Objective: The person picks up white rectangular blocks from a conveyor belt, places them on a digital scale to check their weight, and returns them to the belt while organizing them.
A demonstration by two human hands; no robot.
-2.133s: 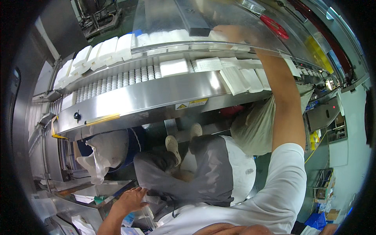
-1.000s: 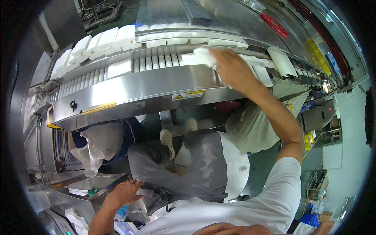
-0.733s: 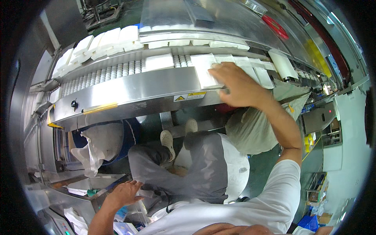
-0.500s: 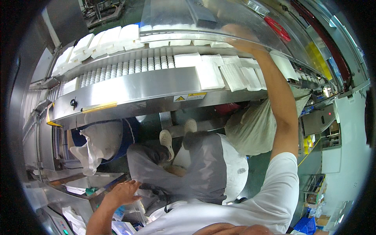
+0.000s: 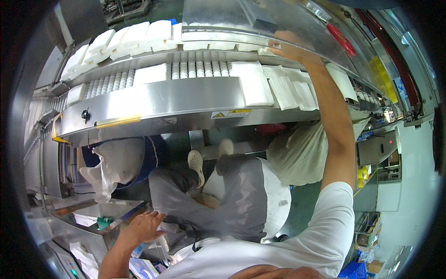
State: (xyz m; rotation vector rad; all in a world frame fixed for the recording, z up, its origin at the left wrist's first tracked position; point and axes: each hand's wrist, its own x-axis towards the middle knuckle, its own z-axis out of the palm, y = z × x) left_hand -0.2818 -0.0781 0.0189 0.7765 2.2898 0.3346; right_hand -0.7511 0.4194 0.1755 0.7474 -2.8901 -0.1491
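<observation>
My right hand reaches far forward across the roller conveyor, partly behind a clear cover. Its fingertips are beside a row of white folded stacks under the cover's lower edge; the see-through panel and blur hide whether they grip one. Below that arm, several white folded sheets lie overlapping on the conveyor, next to a flat white pack. My left hand hangs loosely at the lower left near my knee, fingers apart and holding nothing, above a metal box's edge.
Another white pack sits on the rollers farther left. White stacks line the rear ledge. A steel guard edges the conveyor in front. Beneath it are a blue bin with a white liner and a pale cloth sack.
A white pack has travelled left along the rollers, away from the overlapping sheets. My right hand has shifted slightly, with fingertips now showing at the cover's lower edge. My left hand stays low.
</observation>
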